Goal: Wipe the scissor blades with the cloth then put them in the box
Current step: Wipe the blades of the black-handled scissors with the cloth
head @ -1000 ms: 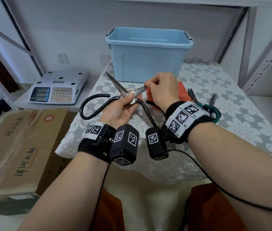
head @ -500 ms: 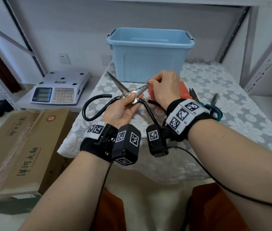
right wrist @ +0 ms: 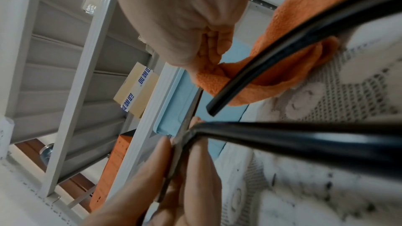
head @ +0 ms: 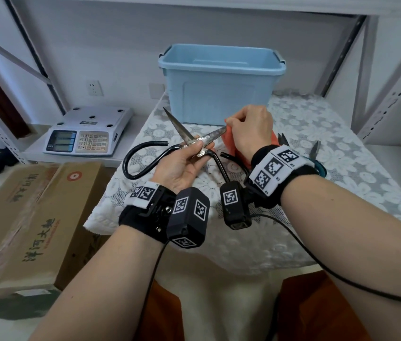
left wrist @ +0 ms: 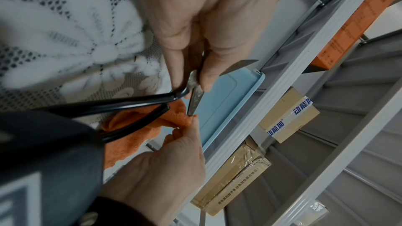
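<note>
My left hand grips a large pair of black-handled scissors at the pivot, blades spread apart above the table. My right hand pinches an orange cloth at the tip of the right-hand blade. In the left wrist view the cloth wraps the blade tip, thumb and finger of my left hand clamping the scissors. The right wrist view shows the cloth behind a black handle. An open light blue box stands behind the hands.
A lace cloth covers the table. A second, teal-handled pair of scissors lies right of my right wrist. A white weighing scale sits on a low shelf at left, a cardboard carton below it. Metal shelf posts stand at right.
My right hand has slid the cloth outward along the right-hand blade, from near the pivot to its tip. The left hand keeps its hold on the scissors.
</note>
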